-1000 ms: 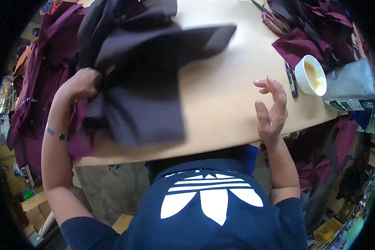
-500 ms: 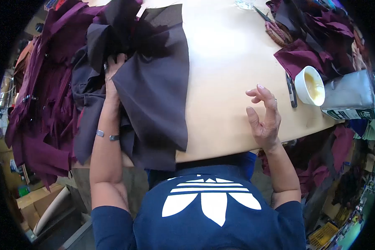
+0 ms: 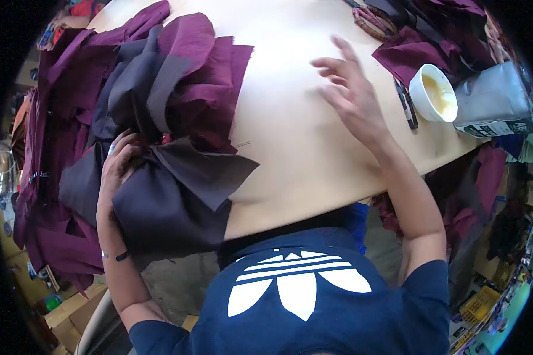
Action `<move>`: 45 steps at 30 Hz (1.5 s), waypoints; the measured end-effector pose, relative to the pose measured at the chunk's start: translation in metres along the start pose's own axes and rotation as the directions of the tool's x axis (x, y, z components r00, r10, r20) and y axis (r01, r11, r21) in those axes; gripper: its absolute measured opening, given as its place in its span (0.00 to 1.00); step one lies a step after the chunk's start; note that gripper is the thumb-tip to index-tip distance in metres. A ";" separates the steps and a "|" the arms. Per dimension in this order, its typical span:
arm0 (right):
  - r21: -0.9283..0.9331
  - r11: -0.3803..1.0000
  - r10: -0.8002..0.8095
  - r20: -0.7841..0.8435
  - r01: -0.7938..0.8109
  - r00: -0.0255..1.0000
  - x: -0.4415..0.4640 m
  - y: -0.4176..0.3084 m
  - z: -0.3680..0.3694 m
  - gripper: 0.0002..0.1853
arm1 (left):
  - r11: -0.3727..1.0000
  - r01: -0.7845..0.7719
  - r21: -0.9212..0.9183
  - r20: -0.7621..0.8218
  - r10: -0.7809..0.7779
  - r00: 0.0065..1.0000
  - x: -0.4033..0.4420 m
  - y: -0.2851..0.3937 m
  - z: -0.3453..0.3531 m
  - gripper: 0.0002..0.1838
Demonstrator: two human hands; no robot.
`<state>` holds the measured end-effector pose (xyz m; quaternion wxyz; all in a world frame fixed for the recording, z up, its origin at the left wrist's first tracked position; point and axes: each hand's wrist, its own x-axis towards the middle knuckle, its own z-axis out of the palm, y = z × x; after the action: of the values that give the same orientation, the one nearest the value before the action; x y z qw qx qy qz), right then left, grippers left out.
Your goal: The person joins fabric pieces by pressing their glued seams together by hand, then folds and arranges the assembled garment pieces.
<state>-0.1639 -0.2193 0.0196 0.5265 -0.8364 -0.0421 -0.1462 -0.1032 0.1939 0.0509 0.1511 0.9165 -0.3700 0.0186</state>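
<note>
My left hand (image 3: 120,158) has its fingers curled into a bunched piece of dark grey fabric (image 3: 166,207) on the left side of the table. The cloth gathers at my fingers and spreads toward the front edge, and my fingertips are partly hidden in the folds. Just beyond it lies maroon fabric (image 3: 210,89), with more dark cloth folded against it. Over the middle of the table, my right hand (image 3: 349,97) is raised with fingers apart, holding nothing and slightly blurred.
A large maroon cloth pile (image 3: 71,160) hangs over the table's left edge. On the right are a white cup of yellowish paste (image 3: 420,97), a metal can (image 3: 494,97), a black-handled tool (image 3: 407,106), scissors handles (image 3: 376,23) and maroon scraps (image 3: 405,56).
My left hand has moved left and nearer, drawing the dark fabric with it and folding it back, so maroon cloth now shows beyond. My right hand has moved forward and left, still holding nothing.
</note>
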 end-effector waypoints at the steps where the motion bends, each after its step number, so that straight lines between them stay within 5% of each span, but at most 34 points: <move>1: 0.027 0.996 0.082 0.064 -0.084 0.995 0.015 0.000 0.011 0.34 | 1.000 0.022 -0.022 -0.002 -0.022 1.000 -0.005 -0.001 -0.003 0.11; 4: -0.114 0.991 0.087 0.143 -0.071 0.986 0.064 0.002 0.047 0.39 | 0.974 0.191 -0.119 -0.106 -0.204 0.973 -0.008 0.021 -0.011 0.13; 7: -0.387 0.922 0.087 0.170 -0.014 0.982 0.109 -0.001 0.085 0.40 | 0.987 0.164 -0.002 -0.340 -0.154 0.928 0.004 0.089 -0.022 0.14; 11: -0.708 0.693 -0.104 0.095 0.140 0.990 0.146 0.036 0.132 0.41 | 0.970 0.022 0.241 -0.260 0.043 0.965 0.031 0.147 -0.001 0.14; 12: -0.614 0.768 -0.209 0.029 0.182 0.978 0.155 0.059 0.143 0.40 | 0.970 0.033 0.243 -0.232 0.025 0.972 0.039 0.151 0.007 0.15; 15: -0.528 0.848 0.046 0.152 0.042 0.987 0.133 0.008 0.111 0.39 | 0.943 0.074 0.325 -0.181 -0.015 0.983 0.055 0.126 0.032 0.21; 17: -0.406 0.907 -0.078 0.095 0.110 0.992 0.120 0.029 0.079 0.39 | 0.974 0.105 0.203 -0.259 -0.050 0.965 0.056 0.111 0.040 0.22; 19: -0.127 0.992 0.040 0.124 -0.024 0.991 0.086 0.000 0.028 0.40 | 0.973 0.110 0.201 -0.392 -0.023 0.920 0.056 0.105 0.046 0.21; 21: -0.205 0.977 -0.038 0.074 0.053 0.997 0.048 -0.013 -0.010 0.41 | 0.991 0.063 0.121 -0.404 -0.009 0.915 0.053 0.099 0.053 0.25; 27: 0.143 0.927 0.342 0.055 -0.346 0.938 -0.053 -0.023 -0.036 0.40 | 0.996 -0.061 -0.065 -0.272 0.041 0.961 0.062 0.098 0.053 0.33; 29: -0.192 0.968 0.155 -0.034 -0.159 0.987 -0.060 -0.018 -0.037 0.41 | 0.996 -0.089 -0.025 -0.258 0.080 0.963 0.064 0.098 0.054 0.33; 31: -0.531 0.837 -0.176 -0.031 0.133 0.984 -0.054 -0.017 -0.029 0.42 | 0.993 -0.114 0.012 -0.263 0.113 0.958 0.064 0.102 0.052 0.32; 35: -0.631 0.664 -0.326 0.239 0.402 0.915 -0.027 -0.028 -0.003 0.41 | 0.973 -0.134 0.189 -0.219 0.175 0.960 0.057 0.133 0.037 0.30; 38: -0.589 0.783 -0.076 0.234 0.203 0.969 0.018 -0.014 0.003 0.38 | 0.987 -0.054 0.148 -0.002 0.055 0.998 0.048 0.156 0.037 0.33; 39: -0.441 0.897 0.071 0.202 0.026 0.977 0.037 -0.012 0.000 0.34 | 0.986 -0.022 0.164 -0.048 0.030 0.998 0.046 0.155 0.047 0.27; 41: -0.188 0.980 0.096 0.185 -0.061 0.978 0.059 0.000 -0.004 0.32 | 0.997 0.021 0.069 -0.050 -0.018 0.999 0.041 0.138 0.060 0.26; 45: -0.317 0.948 0.098 0.270 -0.007 0.958 0.059 0.010 0.000 0.31 | 0.989 -0.147 0.031 -0.104 0.150 0.983 0.039 0.108 0.062 0.18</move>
<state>-0.1050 -0.2288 0.0281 0.3798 -0.9222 -0.0705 -0.0162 -0.1531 0.0761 0.0257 0.1579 0.8858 -0.4285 0.0826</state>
